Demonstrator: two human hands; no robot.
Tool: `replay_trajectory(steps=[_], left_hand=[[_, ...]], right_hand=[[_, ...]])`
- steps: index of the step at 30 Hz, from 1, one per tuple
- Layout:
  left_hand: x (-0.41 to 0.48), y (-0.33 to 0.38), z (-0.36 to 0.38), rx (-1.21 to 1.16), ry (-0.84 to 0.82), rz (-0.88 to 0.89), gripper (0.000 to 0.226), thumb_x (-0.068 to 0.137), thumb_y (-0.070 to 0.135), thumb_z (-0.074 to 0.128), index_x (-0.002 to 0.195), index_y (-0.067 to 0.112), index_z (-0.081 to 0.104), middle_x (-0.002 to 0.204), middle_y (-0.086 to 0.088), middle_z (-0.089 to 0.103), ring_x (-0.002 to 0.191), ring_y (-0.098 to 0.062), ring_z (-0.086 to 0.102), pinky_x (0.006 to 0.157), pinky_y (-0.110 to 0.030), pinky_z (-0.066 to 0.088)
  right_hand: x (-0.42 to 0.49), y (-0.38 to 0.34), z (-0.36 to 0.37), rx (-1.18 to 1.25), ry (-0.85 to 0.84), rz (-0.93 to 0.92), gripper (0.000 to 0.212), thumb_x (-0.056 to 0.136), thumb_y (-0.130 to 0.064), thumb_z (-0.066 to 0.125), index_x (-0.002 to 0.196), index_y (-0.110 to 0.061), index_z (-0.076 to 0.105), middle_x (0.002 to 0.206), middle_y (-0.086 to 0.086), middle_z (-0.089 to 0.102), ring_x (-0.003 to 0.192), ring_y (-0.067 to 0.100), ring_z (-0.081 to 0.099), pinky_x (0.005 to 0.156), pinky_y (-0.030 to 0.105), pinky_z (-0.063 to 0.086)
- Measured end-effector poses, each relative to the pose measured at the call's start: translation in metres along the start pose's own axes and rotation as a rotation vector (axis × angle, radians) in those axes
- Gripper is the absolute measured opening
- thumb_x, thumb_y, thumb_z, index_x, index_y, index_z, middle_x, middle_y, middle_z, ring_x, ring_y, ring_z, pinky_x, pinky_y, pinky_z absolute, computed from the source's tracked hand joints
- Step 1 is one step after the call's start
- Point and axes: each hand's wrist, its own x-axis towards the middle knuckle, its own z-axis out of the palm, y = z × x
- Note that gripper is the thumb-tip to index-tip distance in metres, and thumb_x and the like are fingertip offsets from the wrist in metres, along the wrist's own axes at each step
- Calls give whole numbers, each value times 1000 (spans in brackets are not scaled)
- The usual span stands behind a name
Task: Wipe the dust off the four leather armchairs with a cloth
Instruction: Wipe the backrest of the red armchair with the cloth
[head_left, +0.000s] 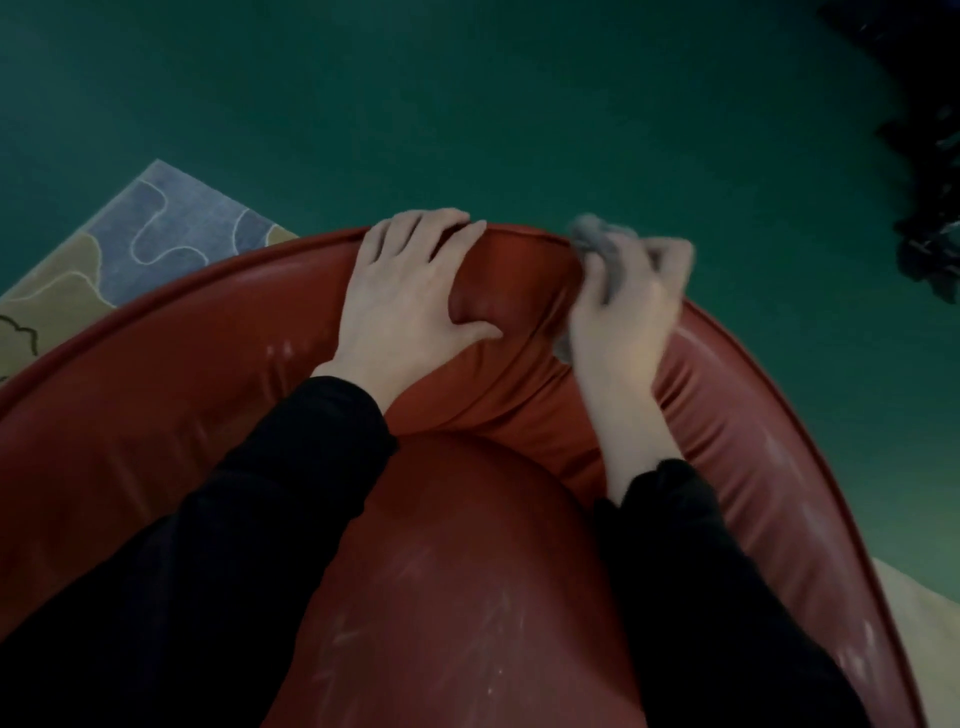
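Note:
A red leather armchair (156, 405) fills the lower part of the head view, seen from above with its curved back rim arching across the middle. A red back cushion (498, 291) stands against that rim. My left hand (400, 296) grips the cushion's top edge, fingers curled over it and thumb pressed into its front. My right hand (623, 306), blurred, holds a grey cloth (597, 244) bunched against the rim just right of the cushion. The rounded seat cushion (467, 597) lies below, with pale scuff marks. Both forearms wear black sleeves.
Dark green floor (467, 104) spreads beyond the chair's back. A patterned rug (171, 228) in blue and tan lies at the left behind the rim. A dark leafy plant (924, 156) hangs in at the upper right. A pale surface (924, 613) shows at the lower right.

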Motion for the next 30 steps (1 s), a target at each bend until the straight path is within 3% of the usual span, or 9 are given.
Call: replay_trajectory(steps=[3, 5, 8, 13, 18, 22, 25, 30], left_hand=[[-1, -3, 1, 14, 11, 11, 86, 68, 61, 70, 139, 18, 49, 139, -2, 50, 129, -28, 42, 110, -42, 23], [-1, -3, 3, 19, 12, 10, 85, 69, 62, 69, 140, 18, 48, 139, -1, 49, 129, -27, 42, 111, -42, 22], [-1, -2, 4, 22, -2, 7, 86, 71, 65, 68, 140, 19, 47, 140, -1, 48, 130, -27, 40, 112, -41, 21], [0, -1, 4, 22, 1, -2, 86, 71, 65, 68, 141, 19, 47, 140, -1, 48, 130, -27, 40, 112, -42, 20], [-1, -1, 4, 46, 8, 7, 85, 70, 62, 71, 140, 19, 47, 139, -1, 49, 130, -28, 41, 112, -44, 24], [-1, -1, 4, 51, 3, -1, 86, 71, 64, 70, 140, 19, 47, 139, -2, 48, 130, -28, 40, 112, -45, 23], [-1, 0, 4, 51, 6, -4, 86, 70, 63, 71, 140, 19, 47, 139, -2, 48, 130, -29, 40, 112, -45, 22], [-3, 1, 1, 50, -3, -10, 87, 71, 62, 71, 141, 18, 46, 142, -3, 46, 132, -29, 38, 113, -46, 22]], right_hand=[[-14, -20, 18, 18, -93, -201, 18, 86, -1, 59, 102, 1, 67, 100, 20, 51, 92, 29, 55, 85, 31, 45], [-19, -14, 16, 8, -91, -227, 19, 87, 0, 59, 105, 2, 66, 100, 22, 51, 92, 31, 55, 83, 33, 46], [-25, 19, -1, -50, -43, -202, 19, 85, 3, 58, 103, 3, 66, 100, 22, 52, 92, 31, 55, 85, 33, 46], [-21, 45, -24, -91, 28, 28, 19, 86, -1, 59, 103, 2, 67, 102, 21, 50, 90, 30, 56, 82, 21, 40], [-24, 14, 0, 10, -51, -181, 20, 86, 1, 60, 104, 3, 67, 100, 21, 52, 91, 29, 56, 81, 29, 47], [-38, 47, -20, -49, -2, -92, 20, 86, 1, 59, 105, 2, 66, 101, 21, 52, 91, 29, 56, 80, 31, 49], [-38, 63, -39, -121, 45, 12, 21, 85, 0, 61, 104, 3, 67, 102, 21, 52, 89, 30, 57, 77, 23, 43], [-16, 51, -30, -58, -45, -131, 18, 86, 0, 60, 103, 2, 67, 100, 20, 52, 90, 29, 55, 81, 29, 47]])
